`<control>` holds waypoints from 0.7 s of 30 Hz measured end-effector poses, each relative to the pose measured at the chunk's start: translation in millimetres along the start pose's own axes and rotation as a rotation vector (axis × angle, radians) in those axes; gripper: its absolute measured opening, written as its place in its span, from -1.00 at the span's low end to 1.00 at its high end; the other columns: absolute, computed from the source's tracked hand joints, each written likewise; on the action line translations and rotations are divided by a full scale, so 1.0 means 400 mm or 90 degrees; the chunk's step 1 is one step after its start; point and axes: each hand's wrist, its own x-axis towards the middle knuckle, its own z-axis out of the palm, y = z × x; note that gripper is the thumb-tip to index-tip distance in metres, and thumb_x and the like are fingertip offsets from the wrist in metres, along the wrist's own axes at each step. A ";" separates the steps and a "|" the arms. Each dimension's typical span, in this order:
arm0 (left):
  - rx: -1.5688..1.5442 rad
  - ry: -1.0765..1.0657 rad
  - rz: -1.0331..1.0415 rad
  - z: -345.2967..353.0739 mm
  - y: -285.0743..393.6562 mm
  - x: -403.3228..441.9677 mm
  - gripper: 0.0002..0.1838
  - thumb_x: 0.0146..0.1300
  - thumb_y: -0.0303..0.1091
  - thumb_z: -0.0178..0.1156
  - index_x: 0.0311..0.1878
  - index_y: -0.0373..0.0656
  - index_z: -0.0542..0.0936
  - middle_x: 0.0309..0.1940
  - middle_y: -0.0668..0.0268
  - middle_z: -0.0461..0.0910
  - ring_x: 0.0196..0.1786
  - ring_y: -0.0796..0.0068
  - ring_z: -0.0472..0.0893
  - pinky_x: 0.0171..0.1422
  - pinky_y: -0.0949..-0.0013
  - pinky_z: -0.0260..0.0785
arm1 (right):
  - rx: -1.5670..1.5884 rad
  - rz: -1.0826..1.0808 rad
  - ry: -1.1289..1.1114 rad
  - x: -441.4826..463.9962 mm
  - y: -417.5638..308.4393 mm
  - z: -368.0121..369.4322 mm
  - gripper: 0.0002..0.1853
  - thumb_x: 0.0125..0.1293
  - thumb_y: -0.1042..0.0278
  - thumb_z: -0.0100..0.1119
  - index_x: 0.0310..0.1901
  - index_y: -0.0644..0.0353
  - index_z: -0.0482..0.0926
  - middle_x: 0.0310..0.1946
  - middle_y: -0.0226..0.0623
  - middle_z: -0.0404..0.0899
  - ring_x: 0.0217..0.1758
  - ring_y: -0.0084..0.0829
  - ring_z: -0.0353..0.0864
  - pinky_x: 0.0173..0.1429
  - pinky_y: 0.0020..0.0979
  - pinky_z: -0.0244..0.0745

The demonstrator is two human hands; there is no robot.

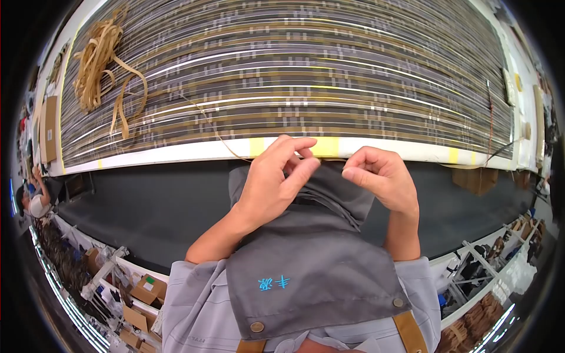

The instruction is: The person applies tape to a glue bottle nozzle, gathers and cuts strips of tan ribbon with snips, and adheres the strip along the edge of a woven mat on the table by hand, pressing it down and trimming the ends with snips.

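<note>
My left hand (276, 176) is over the near edge of the table, fingers curled and thumb close to them. A thin tan strip (219, 136) runs from the striped surface over the white border to this hand, then passes out of sight behind it. To the right, my right hand (379, 176) has its thumb and forefinger pinched together just off the edge. A narrow brown sliver shows between the two hands, but whether it is the same strip I cannot tell. What the right fingertips hold is hidden.
Many long grey, brown and white strips (282, 76) lie in rows across the table. A tangled bundle of tan strips (94, 65) rests at the left. White border (194, 152) has yellow tape. Cardboard boxes (147, 289) stand lower left; another person (38, 200) is far left.
</note>
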 end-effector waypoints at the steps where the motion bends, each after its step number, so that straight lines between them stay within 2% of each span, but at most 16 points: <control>1: -0.068 -0.058 -0.049 0.000 0.016 -0.002 -0.82 0.22 -0.56 0.19 -0.10 -0.30 0.61 -0.33 0.32 0.56 -0.35 0.61 0.55 -0.24 0.53 0.40 | -0.002 0.002 0.008 -0.001 -0.002 0.002 -0.89 0.29 0.44 0.25 -0.29 0.31 0.60 -0.45 -0.50 0.57 -0.37 -0.76 0.46 -0.29 -0.65 0.36; 2: -0.138 -0.122 -0.095 0.004 0.024 -0.005 -0.81 0.22 -0.57 0.17 -0.09 -0.29 0.61 -0.32 0.33 0.56 -0.34 0.62 0.54 -0.21 0.54 0.40 | 0.013 -0.020 -0.028 0.001 -0.004 0.011 -0.89 0.29 0.43 0.26 -0.29 0.31 0.60 -0.45 -0.49 0.58 -0.37 -0.74 0.47 -0.28 -0.63 0.38; 3: -0.154 -0.144 -0.085 0.007 0.021 -0.009 -0.81 0.22 -0.57 0.17 -0.09 -0.29 0.61 -0.32 0.33 0.56 -0.34 0.62 0.54 -0.21 0.54 0.40 | 0.023 -0.042 -0.051 -0.001 -0.008 0.017 -0.88 0.28 0.43 0.26 -0.28 0.31 0.60 -0.45 -0.48 0.59 -0.36 -0.72 0.48 -0.27 -0.61 0.39; 5: -0.097 -0.175 -0.081 0.008 0.004 -0.015 -0.87 0.23 -0.52 0.23 -0.15 -0.30 0.60 -0.31 0.31 0.58 -0.36 0.60 0.56 -0.29 0.54 0.40 | -0.015 -0.047 -0.067 0.003 0.005 0.015 -0.90 0.28 0.46 0.26 -0.27 0.30 0.59 -0.39 -0.47 0.59 -0.32 -0.70 0.47 -0.23 -0.59 0.40; 7: -0.176 -0.173 -0.150 0.012 -0.002 -0.026 -0.90 0.23 -0.53 0.22 -0.19 -0.31 0.59 -0.37 0.34 0.58 -0.37 0.65 0.55 -0.28 0.56 0.39 | -0.038 -0.058 -0.079 -0.001 0.008 0.012 -0.88 0.30 0.41 0.25 -0.25 0.28 0.59 -0.40 -0.47 0.60 -0.33 -0.72 0.48 -0.22 -0.59 0.41; 9: -0.166 -0.173 -0.135 0.016 0.003 -0.027 -0.93 0.23 -0.56 0.20 -0.22 -0.30 0.58 -0.40 0.37 0.58 -0.39 0.66 0.54 -0.28 0.57 0.39 | -0.068 -0.101 -0.067 -0.004 0.024 0.009 -0.85 0.29 0.38 0.26 -0.23 0.29 0.60 -0.41 -0.45 0.61 -0.35 -0.70 0.50 -0.22 -0.58 0.43; 11: -0.156 -0.182 -0.133 0.016 0.016 -0.029 -0.95 0.22 -0.57 0.20 -0.25 -0.31 0.58 -0.42 0.35 0.57 -0.40 0.64 0.54 -0.28 0.56 0.38 | -0.063 -0.066 -0.062 -0.015 0.015 0.013 -0.80 0.28 0.36 0.28 -0.16 0.31 0.60 -0.39 -0.42 0.63 -0.31 -0.68 0.54 -0.18 -0.57 0.45; 12: -0.126 -0.188 -0.112 0.014 0.017 -0.030 -0.95 0.21 -0.58 0.20 -0.27 -0.32 0.58 -0.43 0.34 0.57 -0.40 0.63 0.53 -0.27 0.55 0.37 | -0.107 -0.047 -0.064 -0.026 0.004 0.007 -0.69 0.26 0.33 0.31 -0.03 0.31 0.58 -0.31 -0.31 0.65 -0.22 -0.55 0.61 -0.10 -0.47 0.50; 13: -0.096 -0.193 -0.093 0.014 0.020 -0.034 -0.96 0.20 -0.59 0.20 -0.28 -0.33 0.57 -0.44 0.33 0.56 -0.41 0.62 0.52 -0.27 0.53 0.37 | -0.110 -0.047 -0.050 -0.034 0.015 0.003 -0.69 0.26 0.33 0.31 -0.03 0.31 0.58 -0.31 -0.31 0.65 -0.22 -0.55 0.61 -0.10 -0.47 0.50; 15: -0.111 -0.196 -0.096 0.015 0.030 -0.043 -0.96 0.17 -0.60 0.21 -0.31 -0.34 0.57 -0.45 0.30 0.56 -0.42 0.58 0.51 -0.26 0.51 0.36 | -0.268 -0.202 0.094 -0.045 0.039 -0.004 -0.53 0.21 0.26 0.33 0.07 0.37 0.51 -0.19 -0.07 0.64 -0.15 -0.25 0.64 -0.04 -0.31 0.53; 16: -0.095 -0.212 -0.100 0.012 0.034 -0.045 -0.96 0.17 -0.59 0.21 -0.31 -0.34 0.57 -0.46 0.30 0.56 -0.41 0.57 0.51 -0.26 0.51 0.35 | -0.293 -0.267 0.129 -0.053 0.034 -0.007 -0.49 0.19 0.21 0.34 0.10 0.34 0.49 -0.11 -0.04 0.61 -0.05 -0.12 0.61 0.03 -0.25 0.50; 17: -0.079 -0.227 -0.104 0.012 0.040 -0.047 -0.96 0.16 -0.59 0.21 -0.31 -0.33 0.57 -0.46 0.30 0.55 -0.41 0.57 0.51 -0.25 0.51 0.35 | -0.296 -0.268 0.138 -0.062 0.023 -0.007 -0.49 0.19 0.21 0.34 0.10 0.34 0.49 -0.11 -0.04 0.61 -0.05 -0.12 0.61 0.03 -0.25 0.50; 19: -0.077 -0.253 -0.109 0.019 0.048 -0.048 -0.96 0.16 -0.58 0.22 -0.31 -0.33 0.57 -0.46 0.30 0.55 -0.41 0.55 0.50 -0.25 0.50 0.34 | -0.296 -0.357 0.085 -0.081 -0.008 0.003 -0.51 0.16 0.26 0.38 0.09 0.28 0.52 -0.04 -0.16 0.61 0.01 -0.19 0.61 0.10 -0.34 0.50; 20: -0.075 -0.251 -0.076 0.025 0.045 -0.049 -0.96 0.16 -0.58 0.22 -0.31 -0.33 0.58 -0.46 0.30 0.55 -0.41 0.55 0.50 -0.25 0.50 0.34 | -0.266 -0.329 0.035 -0.079 -0.012 0.017 -0.55 0.17 0.25 0.38 0.05 0.27 0.54 -0.03 -0.18 0.59 0.01 -0.22 0.60 0.09 -0.35 0.49; 21: -0.072 -0.248 -0.044 0.029 0.041 -0.051 -0.95 0.16 -0.58 0.22 -0.30 -0.32 0.58 -0.46 0.30 0.55 -0.40 0.56 0.50 -0.24 0.50 0.34 | -0.207 -0.315 -0.019 -0.067 -0.010 0.030 -0.61 0.19 0.24 0.37 -0.04 0.28 0.56 -0.12 -0.20 0.62 -0.08 -0.27 0.64 0.01 -0.35 0.51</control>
